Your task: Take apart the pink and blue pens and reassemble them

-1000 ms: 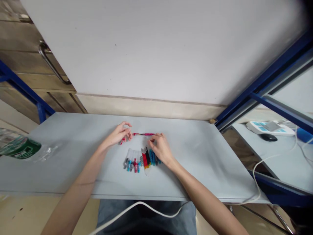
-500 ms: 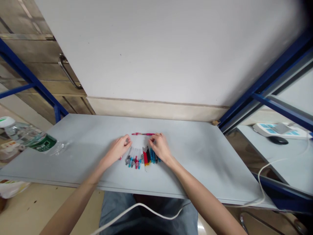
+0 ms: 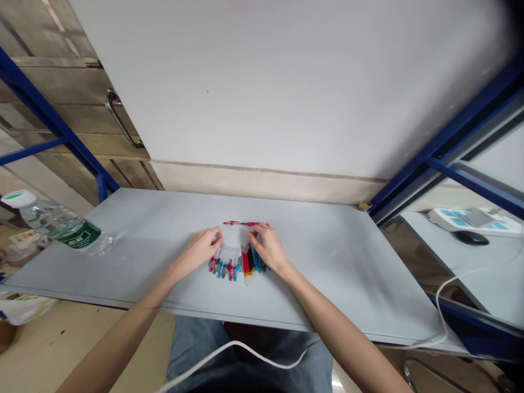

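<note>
My left hand rests at the left of a row of pen parts, its fingers curled together. Clear pen barrels with red, grey and blue ends lie side by side; the leftmost, red-ended one reaches up beside this hand, and whether the fingers grip it is hidden. Red and black pen refills lie to their right, then blue pen parts, partly covered by my right hand. That hand is closed, its fingertips hidden. Just beyond it lies a thin pink pen, its right end by my knuckles.
A water bottle with a green label lies tilted in view on the left of the grey table. Blue metal posts flank the table. A black mouse sits on another surface at right. A white cable crosses my lap.
The red-ended barrel by my left hand has moved right, against the left end of the row. My right hand has hardly moved. The whole view has shifted slightly.
</note>
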The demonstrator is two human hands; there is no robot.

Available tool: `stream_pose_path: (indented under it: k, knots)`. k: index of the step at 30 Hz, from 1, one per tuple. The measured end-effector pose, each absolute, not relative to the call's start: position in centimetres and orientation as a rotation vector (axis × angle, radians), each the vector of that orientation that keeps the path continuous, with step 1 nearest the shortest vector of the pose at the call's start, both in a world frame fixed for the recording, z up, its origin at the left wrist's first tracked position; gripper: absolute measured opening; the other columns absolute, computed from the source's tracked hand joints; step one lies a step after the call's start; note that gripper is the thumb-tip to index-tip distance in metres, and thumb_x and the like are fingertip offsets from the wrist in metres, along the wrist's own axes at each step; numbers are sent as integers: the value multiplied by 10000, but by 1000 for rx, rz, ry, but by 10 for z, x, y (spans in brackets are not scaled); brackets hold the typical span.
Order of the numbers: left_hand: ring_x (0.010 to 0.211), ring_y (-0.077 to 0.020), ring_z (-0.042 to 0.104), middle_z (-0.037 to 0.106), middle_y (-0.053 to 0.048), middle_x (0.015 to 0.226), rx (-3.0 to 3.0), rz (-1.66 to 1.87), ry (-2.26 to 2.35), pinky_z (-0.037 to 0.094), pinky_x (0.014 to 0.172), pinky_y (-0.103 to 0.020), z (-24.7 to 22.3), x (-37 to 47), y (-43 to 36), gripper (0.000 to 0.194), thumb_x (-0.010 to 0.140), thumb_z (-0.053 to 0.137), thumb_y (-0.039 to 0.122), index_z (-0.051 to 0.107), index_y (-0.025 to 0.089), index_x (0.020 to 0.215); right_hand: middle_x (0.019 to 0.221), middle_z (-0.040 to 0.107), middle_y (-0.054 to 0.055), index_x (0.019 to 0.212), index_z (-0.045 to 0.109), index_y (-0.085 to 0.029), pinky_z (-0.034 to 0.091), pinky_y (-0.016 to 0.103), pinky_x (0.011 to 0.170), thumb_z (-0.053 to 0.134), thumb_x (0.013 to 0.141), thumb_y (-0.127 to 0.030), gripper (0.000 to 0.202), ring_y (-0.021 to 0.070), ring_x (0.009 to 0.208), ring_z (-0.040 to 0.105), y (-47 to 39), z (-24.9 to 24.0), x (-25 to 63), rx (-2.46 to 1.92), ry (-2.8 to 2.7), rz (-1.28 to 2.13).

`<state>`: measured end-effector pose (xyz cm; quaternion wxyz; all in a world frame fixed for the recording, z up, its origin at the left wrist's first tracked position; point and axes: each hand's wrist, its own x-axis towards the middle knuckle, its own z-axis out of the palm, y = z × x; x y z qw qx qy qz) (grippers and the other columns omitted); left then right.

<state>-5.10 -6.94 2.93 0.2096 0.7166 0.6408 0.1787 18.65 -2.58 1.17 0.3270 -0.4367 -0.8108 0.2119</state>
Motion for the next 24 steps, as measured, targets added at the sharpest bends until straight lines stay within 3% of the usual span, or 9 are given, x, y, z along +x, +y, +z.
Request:
stream_pose_path:
  k: [5,9,14,18,24]
  knots:
    - [537,-139,481,545,60,599,1886,609,1632,359,586,-246,27,-56,-73,137,950,459,348,509,231,899,955,695,57,819,626,-201,391,364,917,540,941,-127,167,206,870,565,-27,14,187,-1183,-2142,563]
    - [520,-153,542,618,39,578,1712,636,1491,384,547,-238,27,-64,-71,162,952,470,390,505,232,949,935,689,60,830,638,-202,395,372,902,532,949,-139,171,219,873,554,-27,17,189,-1181,-2150,540]
    - [386,-119,410,637,29,536,1636,504,1481,304,445,-227,40,-69,-56,222,942,493,443,520,223,949,898,676,66,869,673,-204,406,376,885,529,969,-174,178,241,896,537,-20,23,199,-1198,-2053,495]
    - [453,-130,445,616,39,541,1851,591,1560,335,507,-240,56,-57,-27,185,966,465,383,550,222,934,958,672,68,1012,700,-199,426,375,912,587,946,-145,142,244,946,542,-1,25,204,-1197,-2091,532]
    - [747,-159,588,643,-15,820,2088,989,1450,450,760,-281,43,-30,7,183,1017,430,307,572,204,966,1134,643,102,1272,651,-220,437,397,947,734,915,-295,375,269,1054,529,28,17,200,-1170,-2360,482]
